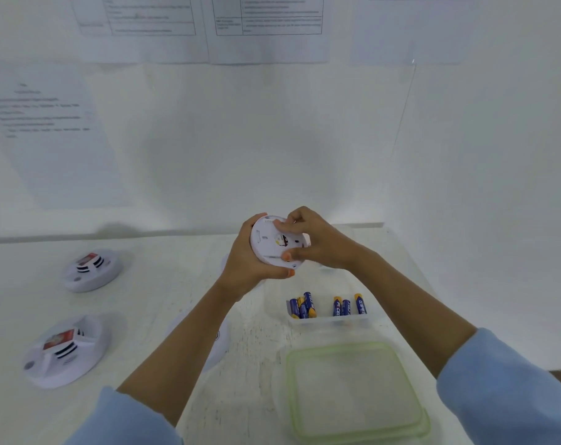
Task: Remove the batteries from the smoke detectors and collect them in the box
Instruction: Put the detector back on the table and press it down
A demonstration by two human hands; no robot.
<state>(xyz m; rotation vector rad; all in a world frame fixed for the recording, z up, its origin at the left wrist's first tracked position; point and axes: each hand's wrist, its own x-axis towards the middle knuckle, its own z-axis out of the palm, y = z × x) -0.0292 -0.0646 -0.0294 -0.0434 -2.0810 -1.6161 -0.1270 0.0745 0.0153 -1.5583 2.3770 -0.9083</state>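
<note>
light, rigid, slick detector point(268, 244); best gripped by the rim. clamped at its edge in left hand point(247, 263) fingers, pinched across its back by right hand point(321, 244) fingers.

The smoke detector point(266, 242) held up is smooth white plastic with a dull sheen. The far-left detector point(91, 269) and the near-left detector point(65, 351) are the same white plastic, each with a glossy red label. The batteries point(305, 305) wear shiny blue and gold wrap. The box point(330, 321) is clear, glossy plastic. The lid point(353, 390) is cloudy clear plastic with a pale green rim. The table point(176, 277) looks matt white, rough and flecked. The sheets point(54, 133) on the wall are thin matt paper. The sleeves point(510, 390) are soft light blue cloth.
</note>
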